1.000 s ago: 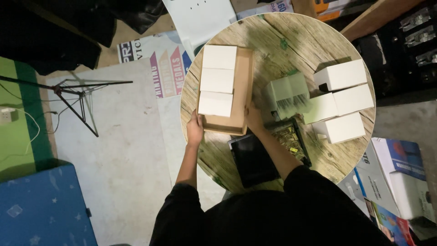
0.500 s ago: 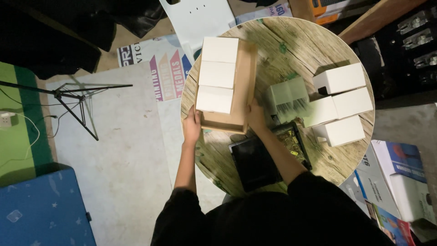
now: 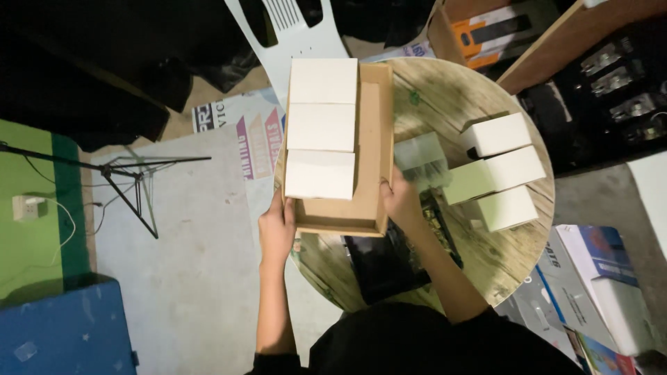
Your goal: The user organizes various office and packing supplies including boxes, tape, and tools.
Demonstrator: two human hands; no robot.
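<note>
A shallow brown cardboard box (image 3: 372, 132) is held above the left side of a round wooden table (image 3: 451, 90). Three white boxes (image 3: 322, 127) lie in a row along its left half. My left hand (image 3: 278, 226) grips the box's near left corner. My right hand (image 3: 399, 198) grips its right wall near the front. Both forearms reach up from the bottom of the view.
Three more white boxes (image 3: 501, 170) and a pale green one (image 3: 420, 158) sit on the table's right side. A black flat item (image 3: 379, 260) lies at the near edge. A tripod (image 3: 128, 177), blue case (image 3: 62, 333) and cartons (image 3: 597, 278) stand around on the floor.
The cardboard box with the three white boxes has come up closer to the camera, both hands still holding its near end.
</note>
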